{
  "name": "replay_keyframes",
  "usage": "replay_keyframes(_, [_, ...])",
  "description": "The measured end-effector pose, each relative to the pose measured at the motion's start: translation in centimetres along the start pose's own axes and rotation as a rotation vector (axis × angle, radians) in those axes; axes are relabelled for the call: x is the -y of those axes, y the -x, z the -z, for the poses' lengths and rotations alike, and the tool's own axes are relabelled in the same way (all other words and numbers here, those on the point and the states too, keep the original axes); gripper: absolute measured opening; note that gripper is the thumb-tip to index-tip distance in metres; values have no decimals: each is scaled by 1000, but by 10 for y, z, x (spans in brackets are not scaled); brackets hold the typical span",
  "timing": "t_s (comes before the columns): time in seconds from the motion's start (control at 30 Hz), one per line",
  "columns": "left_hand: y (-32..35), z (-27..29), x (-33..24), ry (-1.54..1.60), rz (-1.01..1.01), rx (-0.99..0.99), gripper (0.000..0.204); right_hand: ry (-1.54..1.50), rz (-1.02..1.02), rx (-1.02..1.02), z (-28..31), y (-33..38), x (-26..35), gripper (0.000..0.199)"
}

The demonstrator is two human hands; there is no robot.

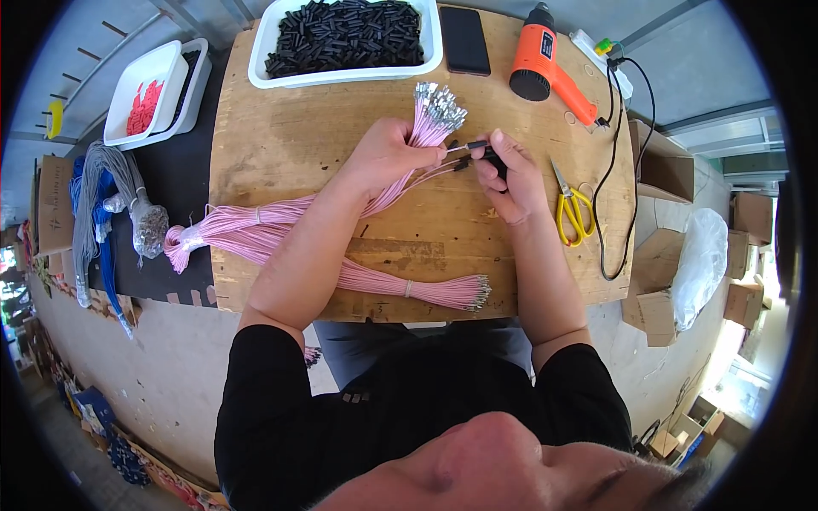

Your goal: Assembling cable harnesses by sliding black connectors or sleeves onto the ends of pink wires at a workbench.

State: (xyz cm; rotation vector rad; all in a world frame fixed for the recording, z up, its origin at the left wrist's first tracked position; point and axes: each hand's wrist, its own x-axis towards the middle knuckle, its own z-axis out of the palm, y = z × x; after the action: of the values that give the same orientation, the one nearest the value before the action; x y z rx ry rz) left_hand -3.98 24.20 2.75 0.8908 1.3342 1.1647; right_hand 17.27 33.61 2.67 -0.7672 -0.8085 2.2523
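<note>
Beyond the left fingers (424, 157), pink wires (428, 131) point lengthwise away, slightly rightward.

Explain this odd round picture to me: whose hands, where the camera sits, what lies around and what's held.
No machine here: these are a person's own bare hands. The wide camera sits on their head, looking down, so straight edges bend. The left hand holds a bunch of pink wires with metal ends. The right hand pinches a small black piece at one wire's end. On the wooden table also lie more pink wires, a white tub of black pieces, a dark phone, an orange heat gun and yellow-handled scissors.
</note>
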Motion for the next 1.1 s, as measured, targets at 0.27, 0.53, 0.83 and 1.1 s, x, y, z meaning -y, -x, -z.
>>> replay_keyframes(0.27, [-1, -1, 6, 36, -14, 27, 21, 51, -76, 91, 5, -2, -7, 19])
replay_keyframes(0.53, [0, -2, 2, 44, 4, 50, 16, 37, -77, 100, 4, -1, -5, 14])
replay_keyframes(0.83, [-1, -2, 2, -8, 41, 21, 21, 43, -22, 42, 6, -4, -2, 14])
replay_keyframes(1.1, [3, -6, 1, 67, 15, 3, 28, 144, 128, -90, 4, 2, 8, 16])
